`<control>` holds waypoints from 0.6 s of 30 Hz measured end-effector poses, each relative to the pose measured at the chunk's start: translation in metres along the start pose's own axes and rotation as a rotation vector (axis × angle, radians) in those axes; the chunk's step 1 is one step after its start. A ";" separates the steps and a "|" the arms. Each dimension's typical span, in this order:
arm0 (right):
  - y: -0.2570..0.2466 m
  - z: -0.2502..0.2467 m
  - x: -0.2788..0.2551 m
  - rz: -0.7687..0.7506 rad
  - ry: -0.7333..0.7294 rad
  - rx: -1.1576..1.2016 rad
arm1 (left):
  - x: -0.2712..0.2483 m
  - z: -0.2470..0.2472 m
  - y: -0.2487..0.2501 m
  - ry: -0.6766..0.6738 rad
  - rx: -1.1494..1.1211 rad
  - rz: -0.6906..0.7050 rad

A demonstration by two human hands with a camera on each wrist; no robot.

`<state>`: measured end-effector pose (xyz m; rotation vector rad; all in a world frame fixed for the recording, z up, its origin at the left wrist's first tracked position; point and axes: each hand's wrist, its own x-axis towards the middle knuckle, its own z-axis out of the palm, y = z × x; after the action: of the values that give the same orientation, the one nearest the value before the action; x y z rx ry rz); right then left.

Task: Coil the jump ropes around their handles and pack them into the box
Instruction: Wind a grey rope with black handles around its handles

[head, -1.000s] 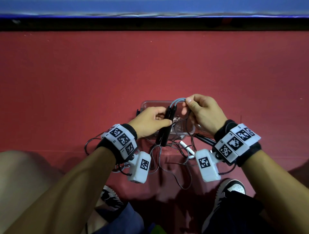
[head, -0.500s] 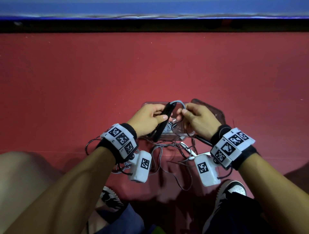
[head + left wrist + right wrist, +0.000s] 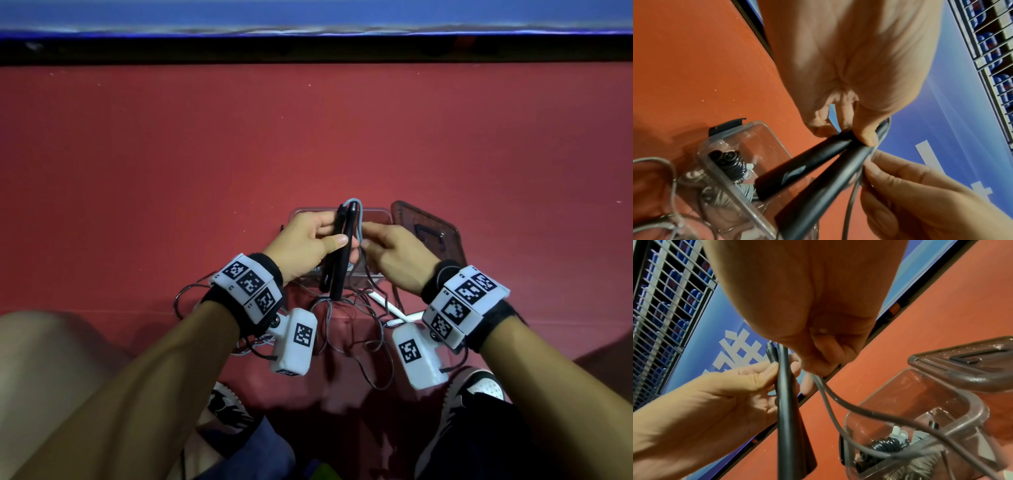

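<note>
My left hand grips two black jump-rope handles held together, thumb across them, above the clear plastic box. The handles fork apart toward the box. My right hand pinches the grey rope just right of the handles, where it loops over their far tips. In the right wrist view the rope trails down from the right hand into the box. Coiled ropes lie inside the box.
The box's dark lid lies right of the box on the red floor. Loose grey rope and white handles lie tangled between my wrists. My shoes are near the bottom. A blue wall borders the far side.
The handles have swung upright and moved away from me, over the box's far edge. My right hand has slid down from the rope's loop to beside the handles' middle.
</note>
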<state>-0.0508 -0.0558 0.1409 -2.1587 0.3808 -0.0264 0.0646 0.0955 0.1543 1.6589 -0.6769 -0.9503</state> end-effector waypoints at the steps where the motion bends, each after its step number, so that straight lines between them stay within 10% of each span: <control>1: -0.001 -0.001 -0.001 0.008 0.003 -0.027 | 0.000 0.000 0.000 -0.010 0.002 -0.004; 18: 0.002 -0.001 -0.003 0.105 0.184 0.240 | 0.001 -0.001 0.006 -0.048 0.055 0.015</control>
<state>-0.0538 -0.0564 0.1401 -1.9021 0.5670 -0.2030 0.0662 0.0936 0.1596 1.6816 -0.7532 -0.9708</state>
